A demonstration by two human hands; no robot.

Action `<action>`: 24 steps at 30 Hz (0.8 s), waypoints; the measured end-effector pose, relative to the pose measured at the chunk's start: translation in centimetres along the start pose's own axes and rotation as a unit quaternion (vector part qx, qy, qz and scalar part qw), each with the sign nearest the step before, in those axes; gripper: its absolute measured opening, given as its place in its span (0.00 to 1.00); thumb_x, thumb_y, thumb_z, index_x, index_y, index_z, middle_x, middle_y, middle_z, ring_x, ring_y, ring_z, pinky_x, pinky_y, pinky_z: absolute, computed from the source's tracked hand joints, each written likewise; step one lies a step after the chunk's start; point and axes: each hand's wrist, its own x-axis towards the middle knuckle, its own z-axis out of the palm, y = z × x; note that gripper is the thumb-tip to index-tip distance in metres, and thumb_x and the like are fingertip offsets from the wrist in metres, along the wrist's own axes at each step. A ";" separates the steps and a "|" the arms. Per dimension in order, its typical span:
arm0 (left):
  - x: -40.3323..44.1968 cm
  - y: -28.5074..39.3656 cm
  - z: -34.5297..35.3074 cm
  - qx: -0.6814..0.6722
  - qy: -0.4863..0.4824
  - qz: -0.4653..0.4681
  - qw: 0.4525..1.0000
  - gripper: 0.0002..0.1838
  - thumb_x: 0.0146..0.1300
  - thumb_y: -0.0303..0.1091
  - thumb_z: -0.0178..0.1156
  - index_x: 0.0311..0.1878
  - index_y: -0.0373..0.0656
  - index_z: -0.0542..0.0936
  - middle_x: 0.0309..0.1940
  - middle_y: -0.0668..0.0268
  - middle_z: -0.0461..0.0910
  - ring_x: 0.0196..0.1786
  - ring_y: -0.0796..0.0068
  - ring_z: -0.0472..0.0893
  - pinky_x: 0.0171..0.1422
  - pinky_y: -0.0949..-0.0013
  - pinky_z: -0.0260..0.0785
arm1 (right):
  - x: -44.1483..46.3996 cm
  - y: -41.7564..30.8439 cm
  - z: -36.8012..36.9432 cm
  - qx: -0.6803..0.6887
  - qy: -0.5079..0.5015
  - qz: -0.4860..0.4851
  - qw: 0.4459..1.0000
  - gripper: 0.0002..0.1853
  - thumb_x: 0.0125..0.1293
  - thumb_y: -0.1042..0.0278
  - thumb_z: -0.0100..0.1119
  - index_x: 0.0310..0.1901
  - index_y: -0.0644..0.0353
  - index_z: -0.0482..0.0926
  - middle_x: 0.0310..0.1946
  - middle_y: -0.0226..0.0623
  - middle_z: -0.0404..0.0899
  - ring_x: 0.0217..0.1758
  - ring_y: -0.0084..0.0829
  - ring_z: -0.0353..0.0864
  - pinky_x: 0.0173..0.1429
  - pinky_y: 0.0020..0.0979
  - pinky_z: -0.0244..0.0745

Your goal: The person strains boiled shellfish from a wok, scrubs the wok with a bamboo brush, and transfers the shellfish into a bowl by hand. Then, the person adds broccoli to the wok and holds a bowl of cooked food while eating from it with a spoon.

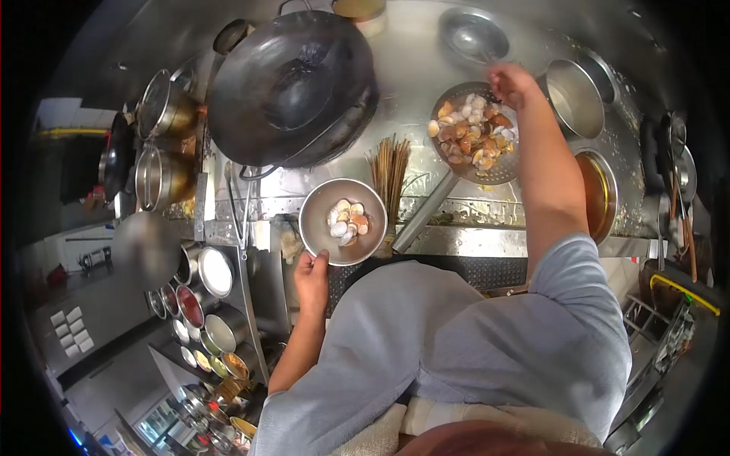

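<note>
My left hand (pixel 312 280) grips the near rim of a steel bowl (pixel 310 232), thumb over the edge. Several clams (pixel 347 220) lie in the bottom of this bowl. Stretched forward, my right hand (pixel 513 85) is over the far right edge of a perforated strainer (pixel 496 173), fingers curled; what they hold, if anything, I cannot make out. A pile of clams (pixel 473 129) with orange and pale shells fills much of the strainer. Its thick metal handle (pixel 426 213) points toward me. Just beyond my right hand sits a round metal bowl (pixel 473 36).
A large black wok (pixel 293 83) takes up the far left of the steel counter. A bamboo brush (pixel 390 171) lies between bowl and strainer. Pots (pixel 576 99) stand at right, with an oil-filled one (pixel 597 196) nearer. Ingredient containers (pixel 220 332) and a blurred person (pixel 147 251) are at left.
</note>
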 end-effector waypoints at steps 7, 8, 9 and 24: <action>0.2 -0.1 -1.1 -0.075 -0.026 -0.020 0.997 0.07 0.72 0.32 0.58 0.40 0.39 0.79 0.36 0.67 0.83 0.36 0.80 0.80 0.43 0.72 0.75 | -8.7 0.5 -1.3 0.095 -0.047 -0.012 0.994 0.07 0.70 0.65 0.54 0.41 0.60 0.74 0.23 0.20 0.69 0.20 0.15 0.66 0.25 0.16 0.66; 0.9 -0.7 -1.6 -0.071 -0.039 -0.023 0.996 0.07 0.72 0.32 0.58 0.40 0.39 0.79 0.37 0.65 0.83 0.37 0.78 0.81 0.44 0.70 0.77 | -10.8 0.7 -1.3 0.083 -0.052 -0.016 0.995 0.12 0.70 0.65 0.54 0.49 0.63 0.74 0.24 0.20 0.69 0.19 0.14 0.64 0.23 0.17 0.63; 1.5 -0.7 -1.6 -0.067 -0.052 -0.027 0.996 0.07 0.72 0.32 0.57 0.41 0.38 0.78 0.38 0.64 0.83 0.38 0.76 0.82 0.44 0.69 0.79 | -12.2 0.6 -1.7 0.091 -0.058 -0.024 0.994 0.13 0.70 0.65 0.54 0.51 0.64 0.74 0.24 0.20 0.69 0.19 0.14 0.64 0.23 0.17 0.62; 4.9 0.7 -3.0 -0.058 -0.167 0.002 0.984 0.07 0.71 0.34 0.58 0.44 0.39 0.78 0.41 0.64 0.83 0.42 0.75 0.82 0.47 0.66 0.79 | -36.2 5.6 2.2 -0.050 0.084 -0.118 0.988 0.17 0.65 0.69 0.55 0.53 0.70 0.77 0.24 0.28 0.72 0.16 0.20 0.69 0.19 0.24 0.66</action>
